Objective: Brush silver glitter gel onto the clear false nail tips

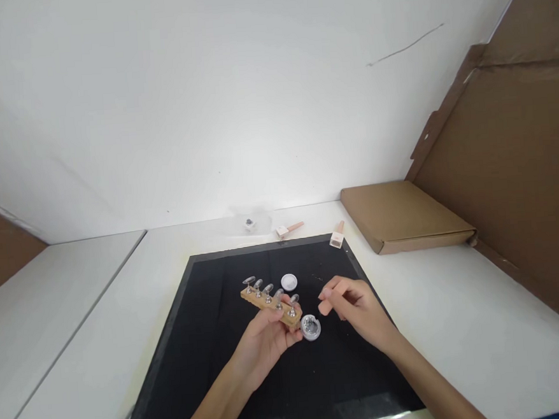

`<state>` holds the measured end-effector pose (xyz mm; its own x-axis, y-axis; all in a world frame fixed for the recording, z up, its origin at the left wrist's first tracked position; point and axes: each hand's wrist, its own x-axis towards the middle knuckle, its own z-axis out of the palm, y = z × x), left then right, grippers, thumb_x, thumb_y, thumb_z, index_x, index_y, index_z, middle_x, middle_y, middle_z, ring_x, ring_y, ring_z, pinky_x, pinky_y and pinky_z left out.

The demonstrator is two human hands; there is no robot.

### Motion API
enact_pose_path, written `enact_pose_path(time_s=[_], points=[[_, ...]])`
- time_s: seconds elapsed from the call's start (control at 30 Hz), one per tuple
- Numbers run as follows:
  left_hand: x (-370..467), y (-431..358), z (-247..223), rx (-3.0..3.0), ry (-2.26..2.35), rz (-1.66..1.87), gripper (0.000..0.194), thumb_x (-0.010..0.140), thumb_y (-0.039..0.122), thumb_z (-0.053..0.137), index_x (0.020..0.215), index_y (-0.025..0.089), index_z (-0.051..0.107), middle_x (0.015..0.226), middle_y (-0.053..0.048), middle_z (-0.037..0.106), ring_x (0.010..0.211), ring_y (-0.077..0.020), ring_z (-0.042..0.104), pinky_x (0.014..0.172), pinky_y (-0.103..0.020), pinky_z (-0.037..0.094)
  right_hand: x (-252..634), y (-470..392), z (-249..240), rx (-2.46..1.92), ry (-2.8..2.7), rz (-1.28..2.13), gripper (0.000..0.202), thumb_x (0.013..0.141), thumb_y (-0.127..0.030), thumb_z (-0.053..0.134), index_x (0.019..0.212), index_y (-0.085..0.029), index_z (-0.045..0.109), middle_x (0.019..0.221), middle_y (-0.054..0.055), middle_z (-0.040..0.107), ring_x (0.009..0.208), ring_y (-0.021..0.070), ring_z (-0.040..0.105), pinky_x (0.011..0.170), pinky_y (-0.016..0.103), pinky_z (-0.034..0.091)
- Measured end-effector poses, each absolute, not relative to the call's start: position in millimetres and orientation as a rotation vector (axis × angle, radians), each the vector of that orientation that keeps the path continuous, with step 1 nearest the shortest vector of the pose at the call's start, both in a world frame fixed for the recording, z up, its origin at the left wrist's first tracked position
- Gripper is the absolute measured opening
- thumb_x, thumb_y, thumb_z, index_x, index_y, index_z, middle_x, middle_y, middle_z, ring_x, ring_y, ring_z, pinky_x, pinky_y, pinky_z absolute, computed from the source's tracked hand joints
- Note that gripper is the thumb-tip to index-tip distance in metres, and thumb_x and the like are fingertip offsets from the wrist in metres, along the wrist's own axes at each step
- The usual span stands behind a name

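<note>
My left hand (pixel 269 338) grips a wooden nail display stand (pixel 264 305), tilted down to the right. Several silver nail tips (pixel 268 289) stand on small metal posts along it. Just right of the stand's near end is a small open jar (pixel 311 327) with shiny silver stuff inside. My right hand (pixel 355 303) is closed to the right of the jar, above the black mat. Its fingers pinch a small peach-coloured piece (pixel 325 308), whose exact kind I cannot make out. Beyond the jar lies a round white lid (pixel 289 282).
A black mat (pixel 197 343) covers the middle of the white table. At its far edge lie two polish bottles with peach caps, one bottle (pixel 282 232) and another bottle (pixel 336 239). A clear tray (pixel 261 223) stands behind. A flat cardboard box (pixel 404 213) sits at right.
</note>
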<state>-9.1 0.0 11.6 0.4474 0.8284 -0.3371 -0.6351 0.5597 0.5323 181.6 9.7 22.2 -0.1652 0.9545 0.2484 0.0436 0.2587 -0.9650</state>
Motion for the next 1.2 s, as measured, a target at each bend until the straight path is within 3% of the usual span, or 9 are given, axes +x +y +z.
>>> enact_pose_path(time_s=[0.2, 0.43, 0.77, 1.2], points=[[-5, 2, 13, 0.342, 0.595, 0.928, 0.017, 0.068, 0.012, 0.065, 0.084, 0.015, 0.064, 0.082, -0.005, 0.064, 0.07, -0.0134, 0.058, 0.063, -0.025, 0.045, 182, 9, 23, -1.147, -1.837, 1.144, 0.029, 0.087, -0.021, 0.052, 0.058, -0.016, 0.055, 0.058, -0.001, 0.059, 0.049, 0.0089, 0.045, 0.046, 0.021, 0.03], [-4, 3, 8, 0.367, 0.573, 0.925, 0.017, 0.068, 0.01, 0.063, 0.083, 0.015, 0.065, 0.082, -0.006, 0.063, 0.074, -0.0146, 0.059, 0.064, -0.026, 0.045, 183, 11, 16, -1.248, -1.944, 1.095, 0.023, 0.086, -0.022, 0.051, 0.065, -0.016, 0.058, 0.053, -0.005, 0.047, 0.047, 0.0082, 0.037, 0.046, 0.021, 0.026], [-5, 3, 5, 0.367, 0.548, 0.929, 0.017, 0.066, 0.007, 0.06, 0.081, 0.014, 0.066, 0.082, -0.006, 0.062, 0.074, -0.0141, 0.057, 0.064, -0.025, 0.044, 179, 11, 11, -1.19, -1.747, 1.337, 0.025, 0.085, -0.022, 0.05, 0.062, -0.016, 0.056, 0.069, 0.001, 0.067, 0.058, 0.0114, 0.055, 0.053, 0.021, 0.039], [-8, 1, 9, 0.437, 0.554, 0.912, 0.017, 0.066, 0.009, 0.06, 0.082, 0.015, 0.062, 0.082, -0.007, 0.062, 0.073, -0.0143, 0.055, 0.066, -0.027, 0.042, 179, 11, 15, -1.131, -1.583, 1.192, 0.032, 0.085, -0.029, 0.056, 0.057, -0.015, 0.057, 0.068, 0.002, 0.065, 0.053, 0.0096, 0.051, 0.047, 0.021, 0.037]])
